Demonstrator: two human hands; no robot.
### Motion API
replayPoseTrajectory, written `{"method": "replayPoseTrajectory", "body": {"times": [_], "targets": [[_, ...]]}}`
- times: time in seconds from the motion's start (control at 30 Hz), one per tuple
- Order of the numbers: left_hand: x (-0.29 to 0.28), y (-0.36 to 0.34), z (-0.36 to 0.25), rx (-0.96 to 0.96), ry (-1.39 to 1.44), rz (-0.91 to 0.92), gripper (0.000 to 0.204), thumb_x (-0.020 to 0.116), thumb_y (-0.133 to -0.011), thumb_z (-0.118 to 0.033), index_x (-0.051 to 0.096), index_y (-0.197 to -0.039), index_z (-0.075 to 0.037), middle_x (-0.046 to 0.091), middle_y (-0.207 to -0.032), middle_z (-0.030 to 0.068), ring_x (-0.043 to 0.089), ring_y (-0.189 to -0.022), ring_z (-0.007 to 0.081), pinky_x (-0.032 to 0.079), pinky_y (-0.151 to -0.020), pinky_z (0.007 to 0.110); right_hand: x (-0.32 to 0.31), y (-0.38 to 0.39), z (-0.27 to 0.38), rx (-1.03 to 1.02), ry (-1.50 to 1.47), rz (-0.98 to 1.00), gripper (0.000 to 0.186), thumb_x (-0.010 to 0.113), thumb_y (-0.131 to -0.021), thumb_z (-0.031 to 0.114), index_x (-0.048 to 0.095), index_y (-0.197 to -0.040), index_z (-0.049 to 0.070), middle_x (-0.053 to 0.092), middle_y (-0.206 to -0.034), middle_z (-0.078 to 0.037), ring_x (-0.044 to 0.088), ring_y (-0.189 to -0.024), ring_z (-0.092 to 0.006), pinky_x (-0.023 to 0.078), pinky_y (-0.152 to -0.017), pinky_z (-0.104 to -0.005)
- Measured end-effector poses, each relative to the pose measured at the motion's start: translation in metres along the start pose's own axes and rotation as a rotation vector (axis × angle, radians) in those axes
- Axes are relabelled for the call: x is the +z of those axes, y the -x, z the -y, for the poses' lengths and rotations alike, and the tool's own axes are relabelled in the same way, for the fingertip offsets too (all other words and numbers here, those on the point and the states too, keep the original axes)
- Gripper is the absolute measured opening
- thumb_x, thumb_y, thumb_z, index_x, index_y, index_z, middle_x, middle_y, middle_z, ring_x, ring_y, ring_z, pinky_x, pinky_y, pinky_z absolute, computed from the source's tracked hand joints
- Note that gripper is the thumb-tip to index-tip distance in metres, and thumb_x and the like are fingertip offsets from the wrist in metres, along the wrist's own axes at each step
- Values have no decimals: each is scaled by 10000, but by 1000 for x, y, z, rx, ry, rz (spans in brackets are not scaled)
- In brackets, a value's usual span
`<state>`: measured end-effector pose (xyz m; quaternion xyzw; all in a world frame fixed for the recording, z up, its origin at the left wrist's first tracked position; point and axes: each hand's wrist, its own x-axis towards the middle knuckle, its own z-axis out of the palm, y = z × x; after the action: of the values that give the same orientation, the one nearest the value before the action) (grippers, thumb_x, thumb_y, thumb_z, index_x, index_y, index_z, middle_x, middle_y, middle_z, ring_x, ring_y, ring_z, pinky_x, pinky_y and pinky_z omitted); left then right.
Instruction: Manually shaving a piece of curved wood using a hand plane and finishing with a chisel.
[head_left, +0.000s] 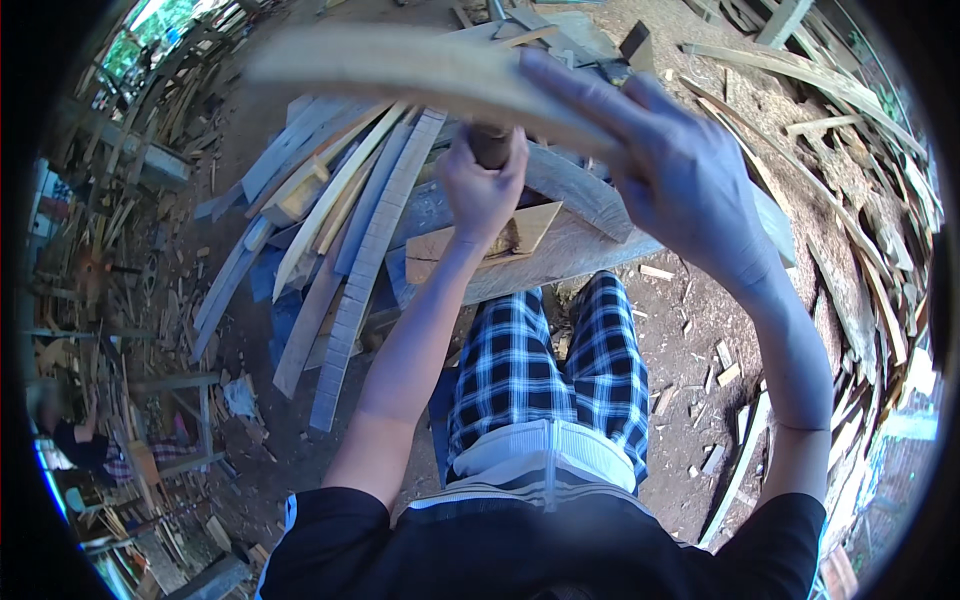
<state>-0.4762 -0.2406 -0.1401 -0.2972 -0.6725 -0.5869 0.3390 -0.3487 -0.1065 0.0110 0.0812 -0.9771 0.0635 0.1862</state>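
Observation:
My right hand (690,175) grips one end of a curved, pale wooden board (400,75), its index finger stretched along the face. The board is raised across the far side of the view and smeared by motion. Below it, my left hand (482,190) is wrapped around a dark brown, rounded wooden handle (490,145). Whatever sits at the handle's top is hidden behind the board. Under my left wrist, a light wood offcut with slanted ends (535,235) lies on a thick, weathered timber (590,245) in front of my knees.
Long wooden strips (350,290) fan out to the left of the timber. Wood shavings and curved offcuts (860,240) cover the ground at right. Small chips (728,375) lie on the dirt floor. Further left, a person (80,445) is among wooden frames and scrap piles.

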Motion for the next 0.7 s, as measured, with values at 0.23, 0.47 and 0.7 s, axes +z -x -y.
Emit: {"method": "replayPoseTrajectory", "body": {"times": [0.23,0.47,0.7], "targets": [[-13,0,14,-88,127,-39,195,754,-825,-80,634,-921,40,688,-786,99,675,-705,166,518,-665,294,28,14,3,-68,117,-149,797,624,-799,-6,441,-1452,413,537,-790,-64,615,-640,-257,550,-588,-397],[-18,-8,17,-52,13,2,185,707,-821,-37,627,-968,44,688,-870,114,678,-846,195,517,-763,317,36,12,9,-44,42,-177,815,624,-795,-1,415,-1474,399,517,-798,-62,599,-654,-243,540,-585,-391],[-36,-24,26,-561,409,-219,133,642,-912,-62,514,-917,-29,523,-648,17,502,-481,102,438,-450,275,50,26,-7,127,-246,-107,811,646,-823,66,328,-1524,321,627,-948,-121,665,-713,-270,564,-665,-420]]}}
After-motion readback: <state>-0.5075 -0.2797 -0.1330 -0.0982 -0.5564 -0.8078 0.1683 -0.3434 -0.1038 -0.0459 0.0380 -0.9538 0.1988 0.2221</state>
